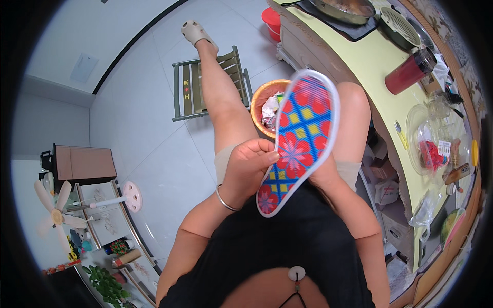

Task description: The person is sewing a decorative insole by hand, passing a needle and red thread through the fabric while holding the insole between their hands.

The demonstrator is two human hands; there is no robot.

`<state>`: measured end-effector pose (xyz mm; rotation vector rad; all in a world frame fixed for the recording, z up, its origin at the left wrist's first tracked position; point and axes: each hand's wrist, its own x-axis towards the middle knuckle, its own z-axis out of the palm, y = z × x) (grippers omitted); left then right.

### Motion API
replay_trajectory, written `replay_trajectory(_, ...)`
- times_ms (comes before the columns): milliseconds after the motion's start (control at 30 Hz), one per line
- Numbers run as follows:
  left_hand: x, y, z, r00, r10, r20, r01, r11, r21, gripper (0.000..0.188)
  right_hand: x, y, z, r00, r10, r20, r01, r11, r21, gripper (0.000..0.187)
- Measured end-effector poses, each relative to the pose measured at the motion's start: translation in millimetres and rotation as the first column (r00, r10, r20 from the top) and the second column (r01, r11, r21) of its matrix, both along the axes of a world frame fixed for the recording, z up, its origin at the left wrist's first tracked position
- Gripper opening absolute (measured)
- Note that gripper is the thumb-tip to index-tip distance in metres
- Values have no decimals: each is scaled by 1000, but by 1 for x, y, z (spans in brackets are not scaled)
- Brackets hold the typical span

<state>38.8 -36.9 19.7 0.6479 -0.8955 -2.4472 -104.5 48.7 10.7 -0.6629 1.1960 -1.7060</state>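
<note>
A patterned insole [291, 156], woven in red, blue, yellow and pink with a white border, is raised over my lap. Its broad end points away from me and its narrow end toward my black top. My left hand [247, 163] pinches the insole's left edge, thumb on the face and fingers curled. Behind the insole's right side is my right hand [324, 173]; its fingers are hidden, so I cannot see what they hold. Beyond the insole, between my legs, stands an orange-rimmed bin [260, 97] with crumpled wrappers in it.
My leg rests across a green slatted folding stool [187, 95]. To the right, a long pale-yellow counter [354, 56] carries a pan, a green strainer [400, 26], a dark-red tumbler [408, 72] and a clear plastic container with red thread [434, 154]. A red bucket [272, 24] and a fan [57, 215] stand farther off.
</note>
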Motion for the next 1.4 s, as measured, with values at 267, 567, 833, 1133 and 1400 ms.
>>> replay_trajectory(267,-1,-2,4,974,200,108,-180,969,-170,8,-16,-9,-2,905,-390,-168,381,921,-82,20)
replay_trajectory(567,-8,1,2,945,306,112,-227,865,-448,8,-5,-16,16,169,-444,-880,-97,881,-464,25)
replay_trajectory(833,-12,-46,-30,777,610,154,-403,671,-622,4,-2,26,55,991,132,-3,-119,886,-449,8)
replay_trajectory(1133,56,-109,-56,545,819,177,-402,441,-802,4,-238,252,79,920,-382,88,324,614,-720,6)
replay_trajectory(1400,-7,-20,-13,912,405,62,-364,870,-334,12,-64,67,64,698,-613,-371,609,780,-143,22)
